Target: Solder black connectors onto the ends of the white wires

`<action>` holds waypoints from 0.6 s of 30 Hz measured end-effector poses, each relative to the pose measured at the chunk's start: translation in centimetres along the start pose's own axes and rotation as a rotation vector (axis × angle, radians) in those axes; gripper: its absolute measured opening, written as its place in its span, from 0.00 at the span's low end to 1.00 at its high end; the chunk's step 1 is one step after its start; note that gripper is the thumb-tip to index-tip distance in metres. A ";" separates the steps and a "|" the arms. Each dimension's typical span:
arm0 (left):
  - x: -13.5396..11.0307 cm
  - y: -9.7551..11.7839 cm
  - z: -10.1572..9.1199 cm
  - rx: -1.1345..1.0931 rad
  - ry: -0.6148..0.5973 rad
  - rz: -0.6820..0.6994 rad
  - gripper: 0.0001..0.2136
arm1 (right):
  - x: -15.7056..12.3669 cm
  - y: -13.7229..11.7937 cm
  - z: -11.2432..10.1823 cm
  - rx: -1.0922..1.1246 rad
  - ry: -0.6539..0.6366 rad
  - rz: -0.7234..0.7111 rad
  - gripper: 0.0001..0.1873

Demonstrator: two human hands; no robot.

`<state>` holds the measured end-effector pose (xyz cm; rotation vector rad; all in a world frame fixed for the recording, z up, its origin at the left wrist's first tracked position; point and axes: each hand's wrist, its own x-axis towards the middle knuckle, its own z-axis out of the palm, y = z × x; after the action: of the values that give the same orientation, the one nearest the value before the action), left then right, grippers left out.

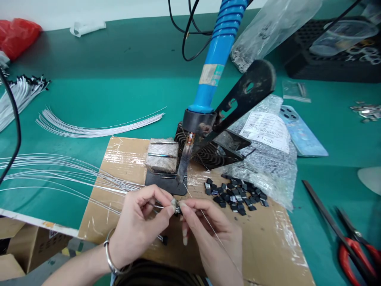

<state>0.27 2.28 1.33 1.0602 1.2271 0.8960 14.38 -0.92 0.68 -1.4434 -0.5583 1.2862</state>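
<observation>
My left hand (139, 226) and my right hand (211, 234) meet over a taped cardboard sheet (274, 246) near the front edge. Both pinch one small dark component (177, 208) between thumb and fingertips. A thin white wire (139, 200) runs from the left into that component. A fine strand of solder wire (214, 232) trails across my right hand. Just beyond the fingertips stands a blue-handled soldering iron (218, 51) in a black stand (238, 99), tip pointing down. A pile of small black components (235, 194) lies right of the hands.
Bundles of thin white wires (89, 127) fan over the green mat (104, 91) at left. A bag of parts (268, 147) and a sponge block (162, 155) sit by the iron. Red-handled scissors (357, 246) and a metal file (324, 218) lie at right. A black tray (333, 51) stands behind.
</observation>
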 end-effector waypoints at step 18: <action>0.8 1.0 0.7 0.051 0.038 0.015 0.05 | -0.7 1.4 -1.4 -0.268 0.053 -0.252 0.17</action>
<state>1.05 3.27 2.07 1.0983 1.2813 0.9042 15.01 -2.53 -0.57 -1.5630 -0.8736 0.9984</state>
